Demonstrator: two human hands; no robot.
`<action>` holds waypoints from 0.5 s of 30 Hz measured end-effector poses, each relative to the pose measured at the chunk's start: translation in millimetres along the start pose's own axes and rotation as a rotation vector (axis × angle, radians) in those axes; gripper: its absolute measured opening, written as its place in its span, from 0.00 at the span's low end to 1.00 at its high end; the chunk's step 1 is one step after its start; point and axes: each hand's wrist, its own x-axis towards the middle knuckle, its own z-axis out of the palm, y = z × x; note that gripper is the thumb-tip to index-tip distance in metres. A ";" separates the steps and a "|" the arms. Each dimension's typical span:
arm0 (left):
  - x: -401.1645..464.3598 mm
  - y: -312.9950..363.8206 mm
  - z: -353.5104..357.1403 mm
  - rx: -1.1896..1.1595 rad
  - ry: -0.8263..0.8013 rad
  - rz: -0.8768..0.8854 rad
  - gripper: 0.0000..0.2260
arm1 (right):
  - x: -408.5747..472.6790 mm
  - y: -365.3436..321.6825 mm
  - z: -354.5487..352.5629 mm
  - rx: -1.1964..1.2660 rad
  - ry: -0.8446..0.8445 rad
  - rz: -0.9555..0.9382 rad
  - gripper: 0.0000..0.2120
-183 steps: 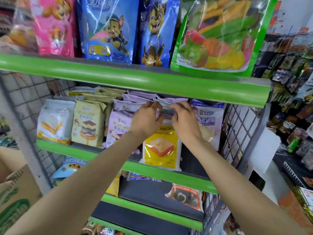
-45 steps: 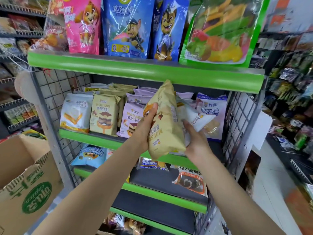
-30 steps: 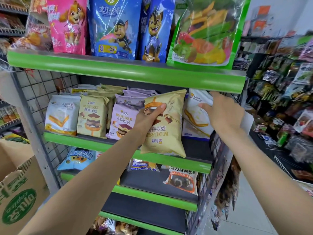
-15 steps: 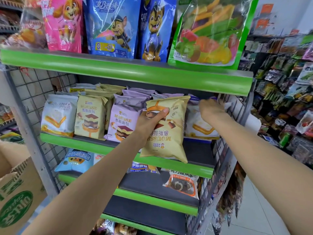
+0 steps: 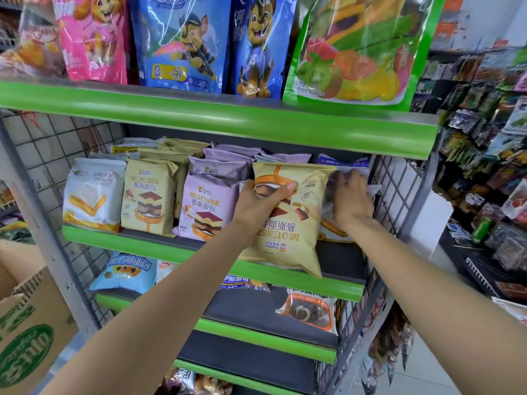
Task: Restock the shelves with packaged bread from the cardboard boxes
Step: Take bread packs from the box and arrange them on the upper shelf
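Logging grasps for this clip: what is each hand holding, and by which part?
Left hand grips the upside-down yellow bag by its upper left part. Right hand rests on the white bag; a grip cannot be told.

Shop aisle, green-edged shelving unit [image 5: 228, 121]

Grey shelf boards with bright green front lips, stacked in tiers; grey wire-grid side panels [image 5: 399, 201] at both ends. Pale tiled floor [image 5: 422, 374] at the lower right. Further racks of hanging packets [image 5: 484, 155] along the right, under even, bright light. White wall [image 5: 513, 27] at the upper right corner.
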 end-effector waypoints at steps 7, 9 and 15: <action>3.6 -3.2 19.6 -0.163 0.158 -0.018 0.30 | -47.1 -8.8 -49.8 1.127 -0.419 -0.034 0.20; -0.6 -0.9 23.3 -0.192 0.111 -0.041 0.32 | -47.4 -5.5 -56.5 1.007 -0.334 -0.107 0.24; -14.4 17.8 7.5 0.348 0.182 0.379 0.50 | -45.9 18.3 -91.0 0.911 -0.309 -0.250 0.23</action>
